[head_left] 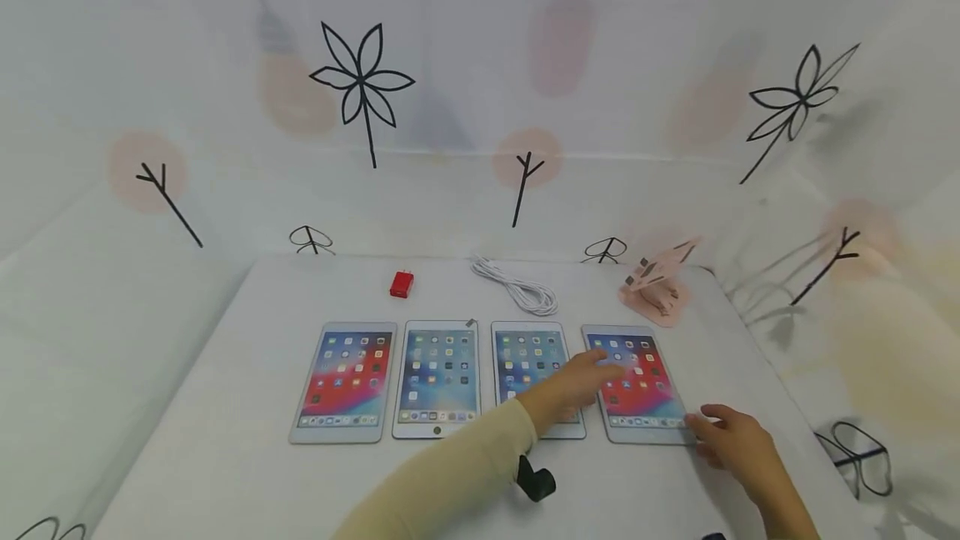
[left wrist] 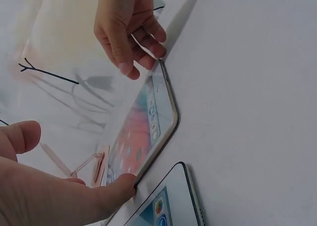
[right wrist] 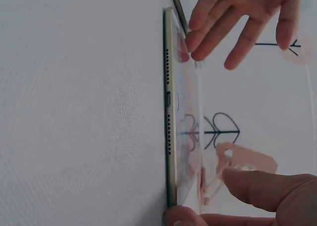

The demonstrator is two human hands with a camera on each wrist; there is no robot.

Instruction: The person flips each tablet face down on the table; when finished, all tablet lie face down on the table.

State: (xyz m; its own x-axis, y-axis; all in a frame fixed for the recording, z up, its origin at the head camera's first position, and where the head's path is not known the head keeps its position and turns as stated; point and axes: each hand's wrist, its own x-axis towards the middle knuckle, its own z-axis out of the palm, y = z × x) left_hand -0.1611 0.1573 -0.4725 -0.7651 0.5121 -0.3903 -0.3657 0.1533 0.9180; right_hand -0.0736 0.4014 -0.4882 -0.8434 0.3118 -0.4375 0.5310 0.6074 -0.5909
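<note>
At the right end of a row lies a tablet [head_left: 637,382], flat and face up, its lit screen showing app icons on red and blue. My left hand [head_left: 577,384] reaches over the neighbouring tablet, fingers spread above the left part of this one; in the left wrist view a fingertip [left wrist: 124,184] touches its left edge. My right hand [head_left: 738,444] is at the lower right corner. In the right wrist view a fingertip [right wrist: 181,216] meets that edge, with the thumb held apart. The tablet's bottom edge, with port and speaker holes, faces the right wrist camera.
More lit tablets lie left of it: one red and blue [head_left: 348,382], two bluish [head_left: 438,373] [head_left: 525,352]. Behind the row are a red charger plug [head_left: 401,284], a coiled white cable [head_left: 525,290] and a pink folding stand [head_left: 656,286]. Patterned cloth [head_left: 450,198] surrounds the white table.
</note>
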